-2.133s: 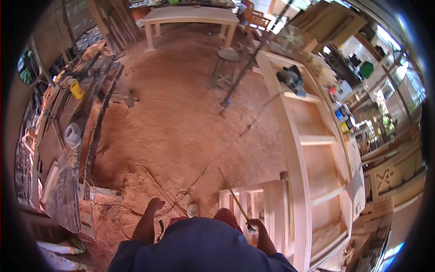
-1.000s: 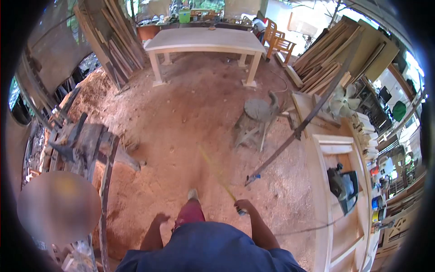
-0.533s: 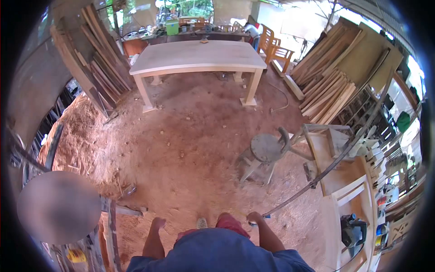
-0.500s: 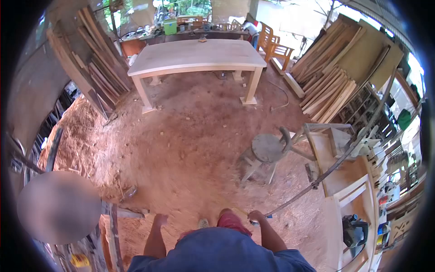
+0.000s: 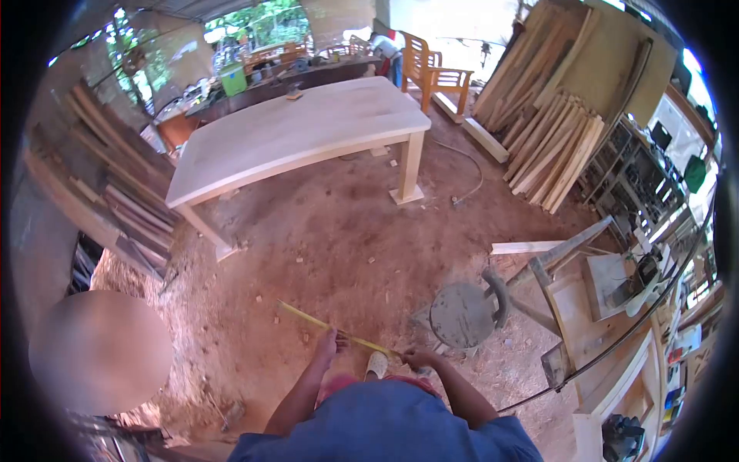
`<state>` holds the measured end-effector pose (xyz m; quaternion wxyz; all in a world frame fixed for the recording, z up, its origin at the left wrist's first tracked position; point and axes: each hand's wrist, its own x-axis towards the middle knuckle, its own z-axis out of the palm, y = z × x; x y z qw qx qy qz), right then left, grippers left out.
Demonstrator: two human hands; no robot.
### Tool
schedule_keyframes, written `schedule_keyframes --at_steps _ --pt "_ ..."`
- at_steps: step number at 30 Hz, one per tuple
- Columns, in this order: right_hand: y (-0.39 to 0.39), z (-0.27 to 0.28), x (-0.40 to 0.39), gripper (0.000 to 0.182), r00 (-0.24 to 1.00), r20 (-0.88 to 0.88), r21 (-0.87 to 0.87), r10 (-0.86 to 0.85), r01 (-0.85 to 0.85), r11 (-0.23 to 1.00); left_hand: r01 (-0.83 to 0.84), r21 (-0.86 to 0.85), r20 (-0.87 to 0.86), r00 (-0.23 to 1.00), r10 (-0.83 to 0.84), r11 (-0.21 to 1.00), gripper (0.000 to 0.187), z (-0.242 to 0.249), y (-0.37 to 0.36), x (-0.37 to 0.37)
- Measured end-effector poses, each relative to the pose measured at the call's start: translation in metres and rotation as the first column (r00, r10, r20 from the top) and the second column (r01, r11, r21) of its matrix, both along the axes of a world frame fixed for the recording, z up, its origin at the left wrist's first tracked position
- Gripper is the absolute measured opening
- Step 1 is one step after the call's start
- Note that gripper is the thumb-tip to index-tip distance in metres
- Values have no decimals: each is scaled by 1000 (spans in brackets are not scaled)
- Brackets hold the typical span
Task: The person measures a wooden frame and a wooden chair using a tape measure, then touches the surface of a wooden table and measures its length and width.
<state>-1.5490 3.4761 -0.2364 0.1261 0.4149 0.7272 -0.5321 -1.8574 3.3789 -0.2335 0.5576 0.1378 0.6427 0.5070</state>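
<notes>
A yellow tape measure [image 5: 304,315] is stretched out in front of my body, its blade slanting from upper left down to the right. My left hand [image 5: 329,346] is closed around the blade partway along it. At the blade's lower right end, my right hand [image 5: 419,358] is closed on the tape measure, and its case is mostly hidden by the fingers. Beyond both hands stands a pale wooden table [image 5: 308,123] on thick legs. To the right of my right hand is a round dusty stool [image 5: 462,314].
Planks lean at the left [image 5: 115,177] and a stack of boards [image 5: 558,150] at the right. A wooden chair [image 5: 431,69] stands at the back, with a person [image 5: 385,48] beside it. A wooden frame [image 5: 573,296] lies at right. Sawdust and scraps cover the floor [image 5: 323,246].
My view has turned and moved nearer the table. My left hand has come in toward my right and closed on the blade, which now extends forward to the left.
</notes>
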Motion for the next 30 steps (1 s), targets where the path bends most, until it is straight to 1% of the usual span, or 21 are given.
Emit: schedule_keyframes --at_steps 1,2,3,4,6,8,9,11,12,13,15,18,19,21,22,23,25,27,28,29,30 --pt "24 13 -11 30 1000 5 0 8 -8 1000 25 -11 -53 998 -26 1000 36 -4 28 -15" --pt "49 4 -18 30 999 -32 55 34 -32 998 48 -21 -100 994 -50 999 36 -5 51 -26" --pt "74 4 -26 31 996 -64 113 63 -56 992 24 -7 -112 993 -25 1000 37 -3 73 -33" --pt "95 3 -29 31 996 -81 102 36 -28 994 1 12 -124 992 1 1000 37 -1 98 -42" --pt "137 38 -41 32 993 -120 86 -23 33 996 -38 45 -145 988 45 998 37 4 152 -54" --pt "182 52 -44 35 997 -56 19 -47 48 999 -73 69 -171 982 84 995 36 17 206 -68" --pt "203 50 -46 37 998 -28 -15 -55 54 998 -103 114 -195 973 124 988 34 22 235 -78" --pt "244 29 -34 40 992 -74 -8 -104 103 995 -159 202 -237 950 205 966 31 32 299 -103" --pt "266 16 -23 42 987 -94 -4 -127 127 992 -214 258 -216 938 272 942 30 37 334 -117" --pt "286 -5 -7 43 978 -77 -103 -193 185 977 -270 308 -192 921 338 912 28 39 369 -132" --pt "325 -41 21 46 948 -27 -289 -318 297 910 -334 341 -213 883 418 879 28 44 445 -167" --pt "367 -15 58 46 934 82 -34 -349 352 935 -304 419 -218 881 420 855 31 78 557 -166" --pt "374 -12 64 45 894 -184 134 -409 435 890 -211 411 -254 907 334 887 33 89 593 -152" --pt "398 -5 79 43 834 -84 -93 -546 539 837 -19 387 -350 922 166 922 36 113 656 -121" --pt "413 -6 80 42 798 -39 -203 -601 583 787 12 381 -283 953 105 924 33 100 693 -107" --pt "427 -6 82 39 769 -16 -163 -639 629 760 44 384 -216 975 43 922 30 86 731 -90" --pt "456 -3 88 34 702 27 -71 -712 711 699 122 424 -328 944 27 897 29 91 792 -35" --pt "492 -11 96 34 584 -3 -167 -812 800 576 292 292 -363 915 -177 911 27 109 839 14" --pt "517 -16 103 35 520 -14 -211 -854 833 511 281 350 -314 934 -171 894 30 95 868 40" --pt "547 -20 112 33 503 -32 -195 -863 844 499 265 414 -263 951 -165 871 33 87 898 64" --pt "576 -24 121 32 486 -49 -181 -873 855 486 304 406 -258 943 -211 862 33 79 927 85"
